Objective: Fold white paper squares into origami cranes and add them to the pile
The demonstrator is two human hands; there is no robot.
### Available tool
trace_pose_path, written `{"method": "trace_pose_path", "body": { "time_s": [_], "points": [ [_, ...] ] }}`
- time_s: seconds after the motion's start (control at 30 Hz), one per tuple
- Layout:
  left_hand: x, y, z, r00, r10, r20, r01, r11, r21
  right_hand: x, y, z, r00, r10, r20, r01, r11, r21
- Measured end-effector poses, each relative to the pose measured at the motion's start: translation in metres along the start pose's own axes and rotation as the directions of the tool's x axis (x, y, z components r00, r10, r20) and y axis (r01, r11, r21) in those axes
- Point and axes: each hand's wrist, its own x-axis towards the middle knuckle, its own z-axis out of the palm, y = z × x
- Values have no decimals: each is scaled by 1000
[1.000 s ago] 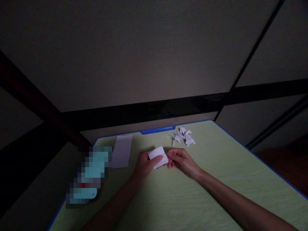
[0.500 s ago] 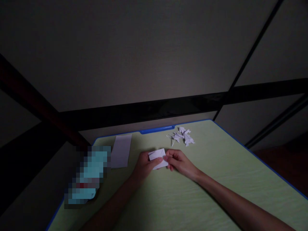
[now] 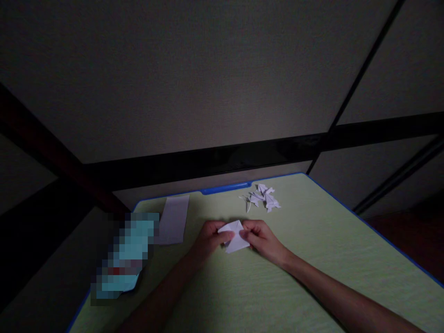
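Observation:
A small folded white paper (image 3: 236, 239) lies low over the pale green table (image 3: 312, 259), held between both hands. My left hand (image 3: 208, 240) pinches its left side with thumb and fingers closed. My right hand (image 3: 261, 237) grips its right side, fingers curled onto the paper. Both forearms reach in from the bottom edge.
A flat white paper sheet (image 3: 173, 219) lies at the far left of the table. A small heap of folded white paper figures (image 3: 262, 198) sits near the far edge, behind my hands. A blurred light-blue object (image 3: 126, 254) rests at the table's left edge. The table has a blue rim (image 3: 225, 188).
Both hands have drawn slightly nearer and lower with the paper. The paper has turned, so that a corner now points down toward me.

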Motion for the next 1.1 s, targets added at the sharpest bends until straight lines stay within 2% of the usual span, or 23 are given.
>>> {"method": "trace_pose_path", "body": {
  "time_s": [0.13,0.37,0.5,0.6,0.67,0.77,0.87,1.0,1.1],
  "points": [
    [3,-3,-1,1000,21,9,-21,999,-46,4,3,1,999,18,-38,-16,999,38],
    [1,-9,-2,999,22,38,-20,999,-48,1,0,2,999,37,-4,-37,999,32],
    [-1,-6,1,999,44,9,-44,999,-6,-1,1,1,999,31,26,-31,999,11],
    [0,-4,2,997,76,-30,-76,997,-9,0,0,2,999,44,-24,-43,999,12],
    [3,-6,2,995,84,-59,-85,996,-26,1,-1,4,995,12,-103,-4,997,83],
    [6,-9,2,990,92,-103,-98,993,-62,0,-3,5,980,-93,-175,127,972,195],
    [6,-10,2,989,88,-118,-102,988,-119,-1,-2,4,969,-162,-185,193,967,167],
    [1,-4,2,994,55,-92,-62,995,-80,0,0,1,930,-233,-283,269,959,95],
    [0,-1,3,998,26,-58,-31,996,-84,1,0,1,936,-220,-274,258,960,108]
  ]
}}
